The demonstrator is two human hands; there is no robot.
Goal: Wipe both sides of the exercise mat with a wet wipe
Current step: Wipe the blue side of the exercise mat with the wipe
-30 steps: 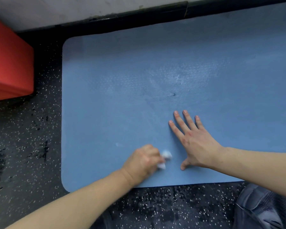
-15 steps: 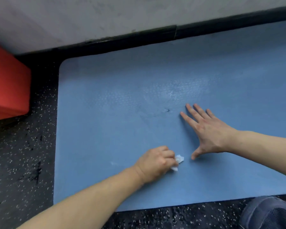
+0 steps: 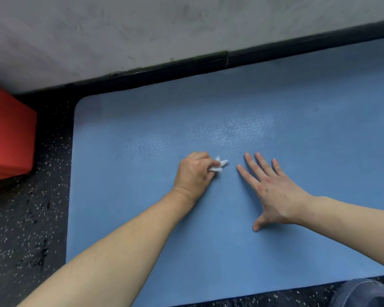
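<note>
Left hand (image 3: pixel 195 171) grips the bunched wet wipe (image 3: pixel 218 165), scrubbing the exercise mat (image 3: pixel 142 134); just beside it, the right hand (image 3: pixel 273 191) lies flat with fingers spread, likely pinning the mat.

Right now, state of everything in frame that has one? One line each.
exercise mat: unrolled, flat on the floor, damp sheen near its middle.
wet wipe: crumpled, gripped, on the mat.
left hand: fingers curled round the wipe.
right hand: fingers spread, flat on the mat.
red block: on the floor left of the mat, apart from it.
</note>
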